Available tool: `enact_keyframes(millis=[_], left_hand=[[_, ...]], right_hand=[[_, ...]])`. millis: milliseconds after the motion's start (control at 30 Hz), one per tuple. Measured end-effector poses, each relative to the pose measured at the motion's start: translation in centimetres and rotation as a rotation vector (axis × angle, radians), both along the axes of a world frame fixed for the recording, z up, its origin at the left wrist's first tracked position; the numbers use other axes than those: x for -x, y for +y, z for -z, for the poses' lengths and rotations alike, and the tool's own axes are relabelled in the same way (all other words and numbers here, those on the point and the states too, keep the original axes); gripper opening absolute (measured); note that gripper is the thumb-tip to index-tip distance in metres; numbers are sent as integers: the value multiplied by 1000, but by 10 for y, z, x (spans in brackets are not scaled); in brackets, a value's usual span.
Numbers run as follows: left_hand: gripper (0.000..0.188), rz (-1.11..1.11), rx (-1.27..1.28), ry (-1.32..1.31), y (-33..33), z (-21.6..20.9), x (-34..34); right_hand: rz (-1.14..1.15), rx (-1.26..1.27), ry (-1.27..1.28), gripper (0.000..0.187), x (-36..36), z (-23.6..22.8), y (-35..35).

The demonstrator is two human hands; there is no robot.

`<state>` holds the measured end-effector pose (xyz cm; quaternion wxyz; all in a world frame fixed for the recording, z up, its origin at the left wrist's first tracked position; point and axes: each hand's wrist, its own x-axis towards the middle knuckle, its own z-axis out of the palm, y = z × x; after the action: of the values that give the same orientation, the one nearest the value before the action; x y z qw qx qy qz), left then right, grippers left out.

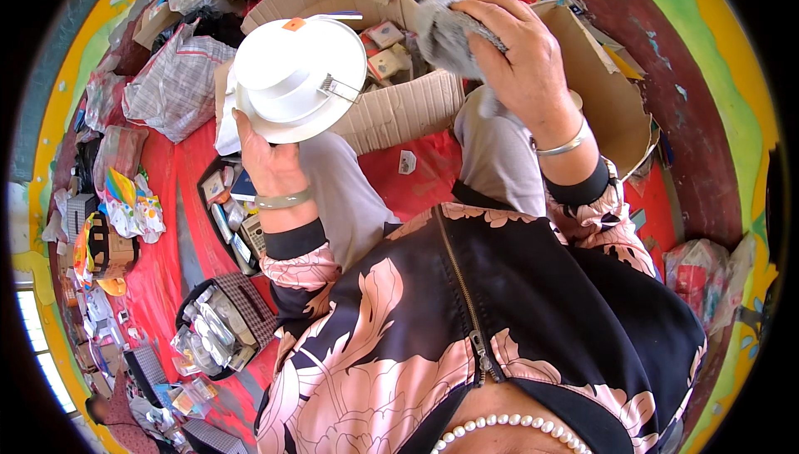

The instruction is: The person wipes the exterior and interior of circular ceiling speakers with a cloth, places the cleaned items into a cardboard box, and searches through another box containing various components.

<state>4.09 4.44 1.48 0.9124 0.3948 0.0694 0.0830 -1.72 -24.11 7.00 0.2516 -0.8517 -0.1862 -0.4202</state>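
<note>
My left hand (273, 167) grips the rim of a white round downlight (287, 79) with a wire spring clip on its side. An orange sticker is on the lamp's top edge. In my right hand (528, 59) is a bunched grey fluffy cloth (449, 36), held up to the right of the lamp and apart from it. Both hands are raised above my knees. Just beyond them stands an open cardboard box (404, 113) with small packaged items (387, 63) inside.
Another open cardboard box (612, 96) stands on the right. A checked bag (179, 79) lies at the far left on red sheeting (158, 275). Nearer are a black tray (212, 204) of small goods and a checked box (245, 304) of clear packages. Another person (129, 421) is at lower left.
</note>
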Motion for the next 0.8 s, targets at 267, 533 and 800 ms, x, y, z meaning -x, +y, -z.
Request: enact_keyframes(millis=[267, 533, 800], left_hand=[[49, 239, 256, -110, -6, 3, 7], [48, 67, -187, -187, -26, -10, 29], [46, 50, 14, 49, -25, 3, 17]], right_hand=[[-234, -104, -51, 28, -26, 27, 49], [-345, -85, 287, 23, -29, 32, 61], [-395, -496, 676, 25, -40, 39, 47]])
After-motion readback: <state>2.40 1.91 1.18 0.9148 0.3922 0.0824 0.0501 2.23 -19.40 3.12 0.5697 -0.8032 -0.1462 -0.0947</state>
